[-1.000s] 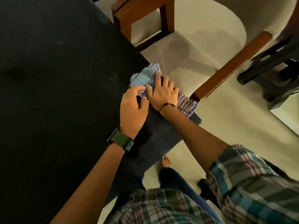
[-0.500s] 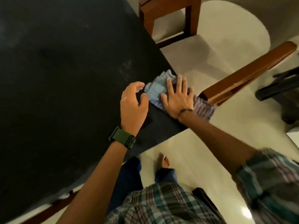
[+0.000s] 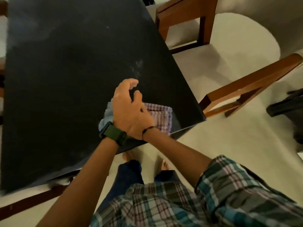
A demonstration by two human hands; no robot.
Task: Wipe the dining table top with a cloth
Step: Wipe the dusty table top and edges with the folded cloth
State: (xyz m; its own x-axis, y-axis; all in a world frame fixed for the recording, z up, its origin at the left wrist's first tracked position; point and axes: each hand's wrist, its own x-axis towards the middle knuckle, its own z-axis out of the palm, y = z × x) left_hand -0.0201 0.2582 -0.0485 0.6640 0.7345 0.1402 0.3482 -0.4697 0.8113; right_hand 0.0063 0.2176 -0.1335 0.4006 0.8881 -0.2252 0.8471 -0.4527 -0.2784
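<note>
The black dining table top [image 3: 65,79] fills the left and middle of the head view, with a pale dusty smear [image 3: 137,67] near its right edge. A cloth [image 3: 161,117], checked purple on one side and pale blue on the other, lies close to the table's near right corner. My right hand [image 3: 141,124] presses down on the cloth, its fingers mostly covered by my left hand. My left hand [image 3: 124,99], with a green watch on the wrist, crosses over it with loosely curled fingers that hold nothing.
A wooden chair [image 3: 185,18] stands at the table's right side, and a wooden armrest [image 3: 250,84] reaches toward the near right corner. A dark object [image 3: 287,105] sits on the pale floor at the far right. My bare feet [image 3: 164,164] stand by the table's near edge.
My right hand has dragged the cloth from the table's right edge inward and toward me. It now lies under my left hand, which was beside it before. The camera has tilted back.
</note>
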